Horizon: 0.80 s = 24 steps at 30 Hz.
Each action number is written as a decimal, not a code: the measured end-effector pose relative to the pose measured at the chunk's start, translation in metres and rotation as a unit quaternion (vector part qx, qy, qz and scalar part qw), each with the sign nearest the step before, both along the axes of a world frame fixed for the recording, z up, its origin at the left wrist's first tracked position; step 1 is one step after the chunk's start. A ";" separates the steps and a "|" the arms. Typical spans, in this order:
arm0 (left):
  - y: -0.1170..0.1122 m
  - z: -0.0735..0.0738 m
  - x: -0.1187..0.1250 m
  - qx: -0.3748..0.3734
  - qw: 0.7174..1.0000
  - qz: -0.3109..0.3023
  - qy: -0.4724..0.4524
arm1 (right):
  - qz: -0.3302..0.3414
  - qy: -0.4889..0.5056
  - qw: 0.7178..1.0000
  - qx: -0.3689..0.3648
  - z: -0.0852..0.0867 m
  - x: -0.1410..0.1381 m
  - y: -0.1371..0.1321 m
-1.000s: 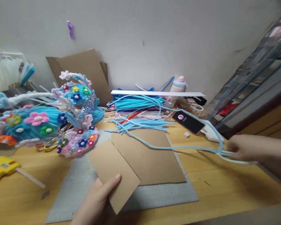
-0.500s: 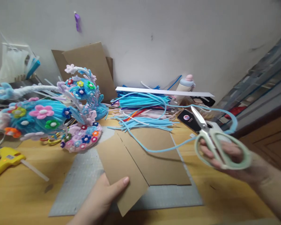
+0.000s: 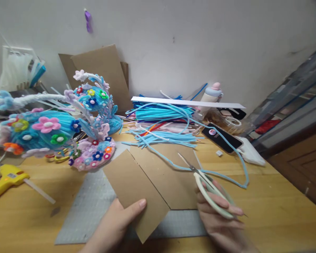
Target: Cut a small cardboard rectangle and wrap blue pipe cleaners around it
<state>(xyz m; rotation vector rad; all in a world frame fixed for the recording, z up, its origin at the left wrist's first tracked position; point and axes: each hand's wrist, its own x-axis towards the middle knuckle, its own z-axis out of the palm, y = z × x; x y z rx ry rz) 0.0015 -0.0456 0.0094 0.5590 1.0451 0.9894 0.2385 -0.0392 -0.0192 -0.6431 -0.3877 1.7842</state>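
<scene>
My left hand (image 3: pixel 123 218) grips a narrow piece of brown cardboard (image 3: pixel 137 189) by its lower edge, thumb on top. Beside it a larger cardboard sheet (image 3: pixel 171 182) lies on the grey cutting mat (image 3: pixel 89 203). My right hand (image 3: pixel 218 211) is closed round the pale green handles of scissors (image 3: pixel 197 172); the blades point up and left over the larger sheet and look closed or nearly so. A long light-blue pipe cleaner (image 3: pixel 226 174) loops across, passing by the scissors; whether it touches them I cannot tell.
Flower-covered pipe-cleaner ornaments (image 3: pixel 47 130) stand at left, near a yellow glue gun (image 3: pixel 10 179). Bundled pipe cleaners (image 3: pixel 160 114) lie at the back under a white strip (image 3: pixel 186 102). A phone (image 3: pixel 222 137), a bottle (image 3: pixel 212 95) and a white pouch (image 3: pixel 252 153) are at right.
My right hand has brought the scissors left and down toward the cardboard. The loop of light-blue pipe cleaner at right has dropped lower. My left hand and its cardboard have barely shifted.
</scene>
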 end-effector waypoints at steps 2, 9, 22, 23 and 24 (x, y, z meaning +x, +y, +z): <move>0.000 0.000 0.000 0.006 1.000 0.014 0.000 | 0.043 -0.040 0.998 0.018 -0.003 -0.001 0.001; -0.001 0.005 0.001 0.013 0.999 0.028 0.016 | 0.208 -0.224 0.944 0.126 -0.013 -0.017 -0.014; -0.007 -0.005 0.018 0.002 0.996 -0.069 0.061 | 0.017 -0.408 0.910 0.073 0.006 -0.066 -0.003; -0.005 -0.002 0.016 0.001 0.996 -0.057 0.075 | 0.042 -0.390 0.917 0.076 0.005 -0.062 -0.003; -0.004 0.002 0.013 0.001 0.996 -0.035 0.085 | 0.072 -0.367 0.924 0.082 0.005 -0.058 -0.003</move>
